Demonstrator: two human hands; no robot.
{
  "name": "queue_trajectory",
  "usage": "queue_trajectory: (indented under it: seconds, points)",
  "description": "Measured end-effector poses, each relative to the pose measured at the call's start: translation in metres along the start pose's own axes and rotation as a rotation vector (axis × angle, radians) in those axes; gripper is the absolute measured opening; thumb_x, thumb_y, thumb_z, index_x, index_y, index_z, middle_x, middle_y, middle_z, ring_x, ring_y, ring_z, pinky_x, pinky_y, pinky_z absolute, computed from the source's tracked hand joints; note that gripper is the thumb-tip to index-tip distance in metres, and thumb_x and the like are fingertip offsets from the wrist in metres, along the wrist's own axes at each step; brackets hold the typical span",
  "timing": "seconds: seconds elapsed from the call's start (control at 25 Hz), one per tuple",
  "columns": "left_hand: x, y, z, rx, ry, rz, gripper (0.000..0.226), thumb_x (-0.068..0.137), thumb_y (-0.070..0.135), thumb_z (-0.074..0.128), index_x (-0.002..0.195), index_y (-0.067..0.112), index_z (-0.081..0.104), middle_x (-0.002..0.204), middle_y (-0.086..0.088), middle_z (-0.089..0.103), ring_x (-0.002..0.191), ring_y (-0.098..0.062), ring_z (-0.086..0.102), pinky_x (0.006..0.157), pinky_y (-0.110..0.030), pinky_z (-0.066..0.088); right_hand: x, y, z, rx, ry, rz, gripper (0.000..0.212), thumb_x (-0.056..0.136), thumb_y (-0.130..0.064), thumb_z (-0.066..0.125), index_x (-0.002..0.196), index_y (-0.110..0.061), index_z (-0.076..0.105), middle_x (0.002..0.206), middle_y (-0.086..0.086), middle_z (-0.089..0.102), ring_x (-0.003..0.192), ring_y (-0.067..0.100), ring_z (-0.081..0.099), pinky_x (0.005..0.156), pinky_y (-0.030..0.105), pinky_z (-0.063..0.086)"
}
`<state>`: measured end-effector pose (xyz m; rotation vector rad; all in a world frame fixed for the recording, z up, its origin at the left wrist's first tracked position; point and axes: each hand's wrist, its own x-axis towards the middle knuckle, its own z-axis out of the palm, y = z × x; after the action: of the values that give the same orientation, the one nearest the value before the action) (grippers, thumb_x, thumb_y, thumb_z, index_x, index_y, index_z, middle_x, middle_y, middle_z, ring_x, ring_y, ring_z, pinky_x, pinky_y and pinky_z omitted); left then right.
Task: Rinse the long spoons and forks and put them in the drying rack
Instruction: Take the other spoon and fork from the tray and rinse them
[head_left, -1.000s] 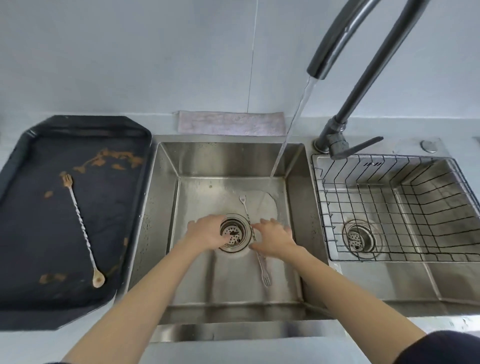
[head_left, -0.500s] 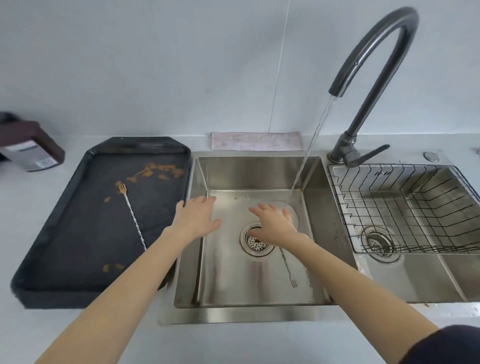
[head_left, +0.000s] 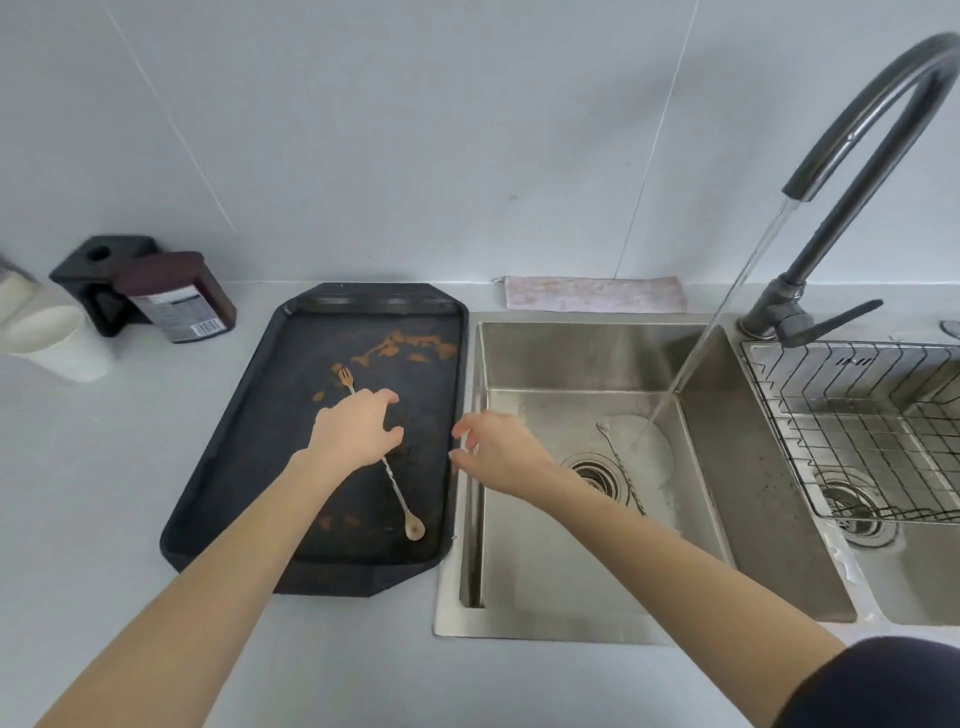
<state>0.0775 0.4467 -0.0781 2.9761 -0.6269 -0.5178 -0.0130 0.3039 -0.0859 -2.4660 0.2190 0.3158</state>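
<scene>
You're reaching for the dirty spoon (head_left: 384, 462) on the tray (head_left: 249, 467); left hand (head_left: 356, 431) and right hand (head_left: 493, 452) both have fingers apart, so pinch its stem next.

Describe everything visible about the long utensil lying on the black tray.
The long utensil is a thin metal-looking rod with a twisted stem, a small fork at its far end and a small spoon bowl at its near end. It lies flat and diagonal on the stained black tray, both tips soiled brown. The left hand covers its upper middle; contact is unclear.
</scene>
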Motion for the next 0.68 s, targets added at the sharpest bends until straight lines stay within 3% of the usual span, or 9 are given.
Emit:
queue_trajectory:
  seconds: [0.12, 0.32, 0.48, 0.6, 0.68]
  points:
    - [0.004, -0.017, 0.006, -0.004, -0.016, 0.015, 0.039, 0.091, 0.025, 0.051, 0.13, 0.02, 0.048, 0.13, -0.005, 0.056, 0.113, -0.022, 0.058, 0.096, -0.036, 0.048, 0.01, -0.017, 0.017, -0.017, -0.047, -0.006, 0.03, 0.091, -0.024, 0.051, 0.114, -0.006, 0.059, 0.113, 0.014, 0.063, 0.107, 0.03, 0.058, 0.092, 0.038, 0.048]
    - [0.01, -0.03, 0.018, -0.143, -0.015, -0.163, 0.028, 0.09, 0.031, 0.054, 0.11, 0.011, 0.06, 0.109, -0.009, 0.065, 0.096, -0.022, 0.064, 0.079, -0.027, 0.049, 0.024, -0.032, 0.047, -0.056, -0.124, 0.073, 0.028, 0.09, -0.026, 0.052, 0.106, -0.005, 0.062, 0.107, 0.016, 0.066, 0.099, 0.032, 0.063, 0.089, 0.044, 0.054]
    - [0.014, -0.031, 0.031, -0.164, -0.074, -0.224, 0.029, 0.091, 0.039, 0.05, 0.086, 0.011, 0.059, 0.079, -0.006, 0.059, 0.074, -0.019, 0.057, 0.067, -0.028, 0.044, 0.032, -0.039, 0.062, -0.108, -0.167, 0.108, 0.031, 0.091, -0.03, 0.053, 0.103, -0.004, 0.062, 0.103, 0.015, 0.068, 0.093, 0.031, 0.065, 0.083, 0.038, 0.056]
    - [0.018, -0.03, 0.043, -0.194, -0.107, -0.264, 0.036, 0.088, 0.043, 0.053, 0.073, 0.011, 0.057, 0.066, -0.003, 0.054, 0.074, -0.025, 0.061, 0.064, -0.029, 0.044, 0.034, -0.043, 0.066, -0.14, -0.164, 0.125, 0.029, 0.091, -0.027, 0.053, 0.106, -0.003, 0.06, 0.105, 0.016, 0.066, 0.095, 0.031, 0.064, 0.076, 0.034, 0.051]
    - [0.022, -0.029, 0.046, -0.254, -0.133, -0.307, 0.034, 0.087, 0.041, 0.056, 0.085, 0.008, 0.064, 0.074, -0.005, 0.058, 0.084, -0.028, 0.066, 0.065, -0.029, 0.046, 0.035, -0.046, 0.066, -0.159, -0.163, 0.127, 0.027, 0.092, -0.021, 0.053, 0.109, -0.002, 0.057, 0.109, 0.017, 0.063, 0.099, 0.033, 0.062, 0.077, 0.035, 0.05]
